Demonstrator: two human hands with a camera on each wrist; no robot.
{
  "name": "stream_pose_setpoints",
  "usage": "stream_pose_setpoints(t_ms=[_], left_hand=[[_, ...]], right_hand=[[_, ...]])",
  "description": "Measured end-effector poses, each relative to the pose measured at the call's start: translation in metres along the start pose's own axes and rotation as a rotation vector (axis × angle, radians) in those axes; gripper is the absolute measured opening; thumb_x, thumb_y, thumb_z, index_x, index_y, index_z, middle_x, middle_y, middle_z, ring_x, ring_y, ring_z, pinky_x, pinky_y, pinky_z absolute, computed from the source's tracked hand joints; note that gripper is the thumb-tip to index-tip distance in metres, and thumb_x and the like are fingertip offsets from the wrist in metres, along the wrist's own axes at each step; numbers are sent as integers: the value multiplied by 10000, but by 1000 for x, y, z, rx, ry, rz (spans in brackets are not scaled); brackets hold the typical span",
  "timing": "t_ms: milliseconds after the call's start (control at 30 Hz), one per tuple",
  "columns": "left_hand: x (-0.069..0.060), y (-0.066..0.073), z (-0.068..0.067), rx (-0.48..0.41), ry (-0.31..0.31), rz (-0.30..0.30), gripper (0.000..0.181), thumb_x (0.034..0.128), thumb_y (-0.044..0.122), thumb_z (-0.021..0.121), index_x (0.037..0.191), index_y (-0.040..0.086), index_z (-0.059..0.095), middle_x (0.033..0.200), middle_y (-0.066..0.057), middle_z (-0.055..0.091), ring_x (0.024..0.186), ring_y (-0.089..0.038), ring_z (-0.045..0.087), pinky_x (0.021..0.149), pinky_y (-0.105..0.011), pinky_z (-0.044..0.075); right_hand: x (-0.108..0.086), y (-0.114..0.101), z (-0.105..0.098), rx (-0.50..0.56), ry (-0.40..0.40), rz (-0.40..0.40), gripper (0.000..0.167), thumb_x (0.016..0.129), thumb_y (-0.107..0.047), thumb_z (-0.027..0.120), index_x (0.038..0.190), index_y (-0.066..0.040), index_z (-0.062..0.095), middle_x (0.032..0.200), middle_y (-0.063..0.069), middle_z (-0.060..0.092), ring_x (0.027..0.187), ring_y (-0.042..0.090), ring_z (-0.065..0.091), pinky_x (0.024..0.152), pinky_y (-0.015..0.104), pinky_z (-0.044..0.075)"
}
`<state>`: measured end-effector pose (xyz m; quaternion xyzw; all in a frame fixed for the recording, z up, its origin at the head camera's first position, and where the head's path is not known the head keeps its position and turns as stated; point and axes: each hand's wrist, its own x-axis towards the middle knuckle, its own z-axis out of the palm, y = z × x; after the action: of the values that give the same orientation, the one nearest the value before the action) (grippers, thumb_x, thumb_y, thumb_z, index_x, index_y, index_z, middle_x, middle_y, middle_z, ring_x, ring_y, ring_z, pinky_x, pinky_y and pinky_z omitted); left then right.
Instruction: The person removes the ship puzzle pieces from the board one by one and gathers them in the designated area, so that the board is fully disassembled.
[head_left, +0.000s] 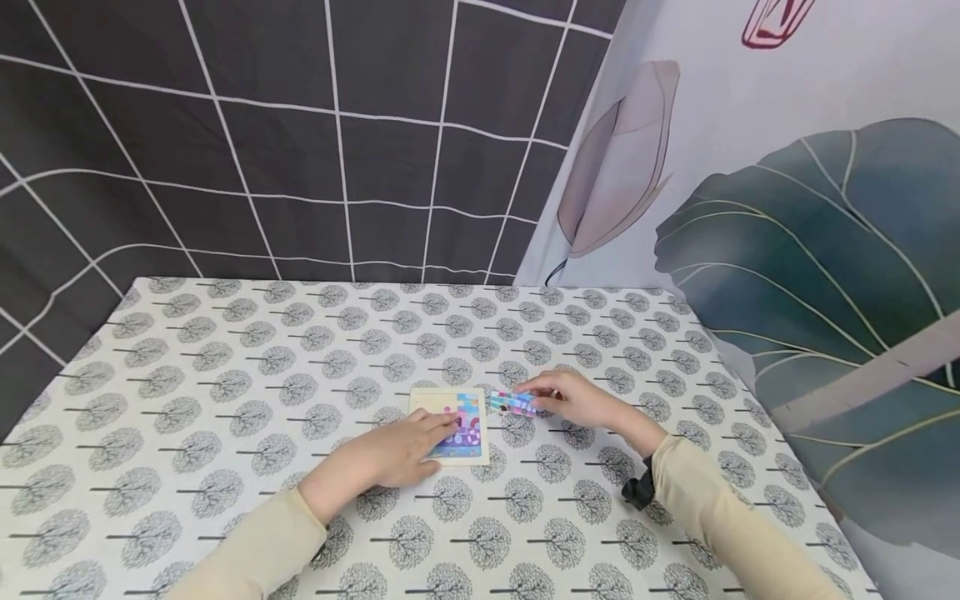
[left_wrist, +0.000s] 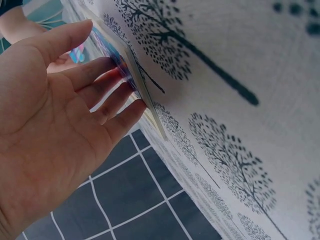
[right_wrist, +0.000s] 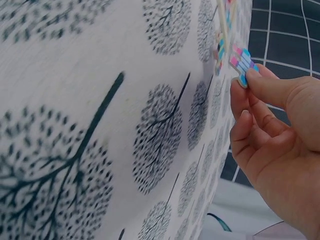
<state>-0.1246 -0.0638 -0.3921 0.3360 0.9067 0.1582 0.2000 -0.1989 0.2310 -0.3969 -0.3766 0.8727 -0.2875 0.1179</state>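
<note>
A square wooden jigsaw tray (head_left: 423, 402) lies flat on the cloth. Bright pieces fill its right part, and pale bare wood shows at the upper left. My left hand (head_left: 401, 452) rests on it with fingers fairly straight, the fingertips touching the picture and the tray edge in the left wrist view. To the right of the tray, my right hand (head_left: 573, 398) pinches a small jigsaw piece (right_wrist: 242, 62) between thumb and fingers. The piece is pink, blue and white, held tilted. Other colourful pieces (right_wrist: 219, 52) lie close by, partly hidden and blurred.
A white cloth (head_left: 247, 450) printed with grey trees covers the table. Behind it hangs a dark curtain with a white grid (head_left: 285, 150). A leaf-patterned curtain (head_left: 847, 275) hangs on the right. A black band (head_left: 639, 490) is on the right wrist.
</note>
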Motion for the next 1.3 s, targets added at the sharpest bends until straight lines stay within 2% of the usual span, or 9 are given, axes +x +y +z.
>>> stream_pose_setpoints(t_ms=[100, 233, 500, 733, 1033, 1300], left_hand=[[0, 1, 0, -3, -2, -7, 567, 929, 254, 530, 1418, 27, 357, 1518, -56, 283, 1348, -267, 321, 1116, -426, 300], [0, 1, 0, 4, 0, -4, 567, 927, 244, 534, 1417, 20, 357, 1516, -65, 284, 1354, -287, 310, 1121, -433, 289], [1, 1, 0, 8, -4, -7, 565, 928, 256, 533, 1420, 38, 360, 1519, -43, 283, 1344, -257, 328, 1121, -415, 294], [2, 0, 1, 31, 4, -8, 569, 924, 263, 540, 1422, 49, 363, 1522, -32, 278, 1348, -271, 324, 1115, -429, 301], [0, 0, 1, 5, 0, -14, 574, 920, 260, 546, 1424, 58, 360, 1519, -28, 282, 1351, -272, 319, 1118, -435, 292], [0, -2, 2, -1, -7, -25, 580, 919, 261, 547, 1432, 74, 352, 1524, -7, 272, 1360, -248, 305, 1119, -432, 290]], right_hand=[[-4, 4, -1, 0, -1, 29, 320, 860, -42, 616, 1178, -65, 631, 959, 24, 661, 765, 71, 535, 669, 211, 503], [-7, 7, -2, 0, 8, 63, 329, 860, -48, 619, 1186, -87, 631, 925, -9, 630, 814, 87, 543, 701, 215, 511], [-7, 11, -5, 8, -22, 109, 312, 856, -48, 625, 1163, -104, 651, 856, -20, 594, 657, 74, 454, 565, 192, 458], [-2, 17, -4, -6, -13, 92, 301, 839, -25, 633, 1135, -67, 660, 826, -6, 609, 689, 57, 487, 609, 195, 486], [6, 11, -2, 16, 20, 258, 181, 810, -61, 681, 986, -66, 720, 944, 60, 704, 828, 135, 629, 778, 289, 548], [13, 7, -3, -101, 7, 267, 164, 792, -49, 690, 944, -91, 737, 867, 10, 687, 756, 100, 588, 706, 246, 516]])
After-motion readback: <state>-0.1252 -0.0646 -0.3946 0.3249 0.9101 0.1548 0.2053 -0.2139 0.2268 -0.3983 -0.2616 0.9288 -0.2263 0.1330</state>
